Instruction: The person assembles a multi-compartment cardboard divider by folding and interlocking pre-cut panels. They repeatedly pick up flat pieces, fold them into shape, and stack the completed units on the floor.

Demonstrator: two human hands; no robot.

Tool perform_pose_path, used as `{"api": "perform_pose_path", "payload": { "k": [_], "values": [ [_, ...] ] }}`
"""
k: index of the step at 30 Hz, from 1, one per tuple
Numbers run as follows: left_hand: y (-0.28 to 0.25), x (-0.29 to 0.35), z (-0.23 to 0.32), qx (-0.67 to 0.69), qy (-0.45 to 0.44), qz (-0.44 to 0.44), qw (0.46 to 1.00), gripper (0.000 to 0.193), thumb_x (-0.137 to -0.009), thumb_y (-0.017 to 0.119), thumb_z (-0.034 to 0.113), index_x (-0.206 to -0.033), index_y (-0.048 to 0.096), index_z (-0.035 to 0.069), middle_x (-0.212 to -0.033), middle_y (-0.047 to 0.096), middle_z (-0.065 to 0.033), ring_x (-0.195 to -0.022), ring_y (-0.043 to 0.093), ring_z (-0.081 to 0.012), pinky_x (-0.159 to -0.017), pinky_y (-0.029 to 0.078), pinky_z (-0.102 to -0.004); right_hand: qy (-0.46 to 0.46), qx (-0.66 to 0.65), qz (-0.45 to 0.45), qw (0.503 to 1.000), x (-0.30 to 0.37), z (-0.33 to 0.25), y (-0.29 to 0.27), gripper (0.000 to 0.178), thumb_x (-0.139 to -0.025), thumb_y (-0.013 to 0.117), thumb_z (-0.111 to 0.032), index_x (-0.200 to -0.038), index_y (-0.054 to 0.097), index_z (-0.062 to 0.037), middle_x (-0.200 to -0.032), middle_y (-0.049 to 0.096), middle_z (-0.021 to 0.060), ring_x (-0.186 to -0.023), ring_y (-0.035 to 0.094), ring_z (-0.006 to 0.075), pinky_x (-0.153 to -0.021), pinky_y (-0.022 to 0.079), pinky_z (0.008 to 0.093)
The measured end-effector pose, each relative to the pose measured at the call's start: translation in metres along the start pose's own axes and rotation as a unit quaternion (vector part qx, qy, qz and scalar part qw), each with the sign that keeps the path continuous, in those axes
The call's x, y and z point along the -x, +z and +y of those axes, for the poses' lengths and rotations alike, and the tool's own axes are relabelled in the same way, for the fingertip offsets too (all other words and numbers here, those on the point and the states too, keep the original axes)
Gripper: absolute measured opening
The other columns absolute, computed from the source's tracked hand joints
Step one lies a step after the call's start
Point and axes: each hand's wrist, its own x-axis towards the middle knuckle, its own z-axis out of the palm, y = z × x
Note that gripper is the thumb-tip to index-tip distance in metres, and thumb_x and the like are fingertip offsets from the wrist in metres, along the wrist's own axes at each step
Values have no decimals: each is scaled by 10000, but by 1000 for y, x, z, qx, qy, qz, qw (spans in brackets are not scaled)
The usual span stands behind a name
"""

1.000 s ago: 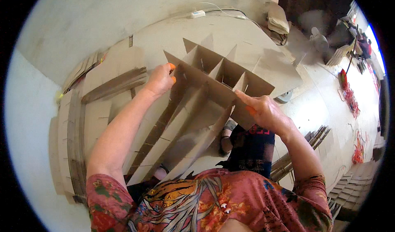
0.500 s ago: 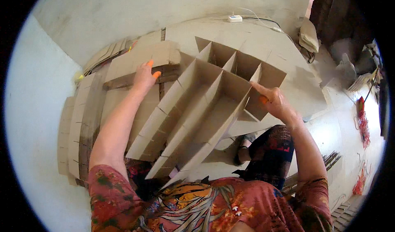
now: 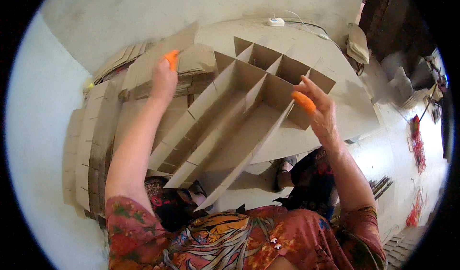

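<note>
A cardboard divider grid (image 3: 270, 85) of slotted strips crossing one another stands in front of me, its long strips reaching back toward my lap. My left hand (image 3: 164, 81), an orange cover on its thumb, pinches a flat cardboard strip (image 3: 184, 36) tilted up off a stack of cardboard strips (image 3: 199, 61). At the grid's right corner is my right hand (image 3: 322, 109). Its fingers are apart and its orange-covered thumb lies close to the strip's end; whether it touches the cardboard I cannot tell.
More slotted cardboard strips (image 3: 91, 145) stand along the left wall. Under the grid lies a large pale sheet (image 3: 354, 112). A white socket block (image 3: 276, 22) with a cable sits at the back. Red ties (image 3: 418, 148) and bundled material lie on the right.
My left hand has raised a strip from the stack. My right hand has drawn its pointing finger back from the grid and spread its fingers. The grid has shifted slightly.
</note>
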Motion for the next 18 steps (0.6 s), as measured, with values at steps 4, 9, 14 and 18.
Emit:
{"api": "perform_pose_path", "payload": {
  "k": [4, 9, 14, 18],
  "values": [
    [-28, 66, 90, 148, 266, -69, 950, 326, -832, 536, -19, -1153, 578, 19, -1166, 588, -128, -1092, 551, -260, -951, 417, -332, 222, -398, -36, 889, 0, -35, 32, 423, -876, 593, -154, -1194, 487, 105, -1064, 628, 83, -925, 616, 197, -789, 492, 302],
    [-74, 111, 128, 224, 214, -183, 933, 393, -839, 539, -4, -1231, 506, -19, -1275, 510, -152, -1187, 487, -280, -999, 386, -353, 161, -268, 65, 948, 10, -29, 21, 260, -841, 617, -85, -1092, 606, -17, -1019, 637, 61, -916, 607, 179, -761, 493, 304],
    [-139, 186, 40, 127, -136, 48, 981, 330, -928, 420, 47, -1237, 477, -55, -1278, 505, -158, -1191, 472, -248, -1023, 333, -344, 27, -266, 121, 956, 22, -31, -18, 248, -817, 644, -51, -1064, 637, -40, -988, 641, 30, -903, 580, 146, -791, 454, 272],
    [-164, 307, -10, -2, -275, 31, 961, 316, -930, 435, 89, -1200, 505, -59, -1234, 532, -172, -1161, 477, -275, -1000, 343, -367, 18, -140, 120, 983, 40, -25, -18, 197, -832, 622, -43, -1026, 651, -23, -908, 653, 12, -837, 567, 108, -749, 450, 253]
  ]
}}
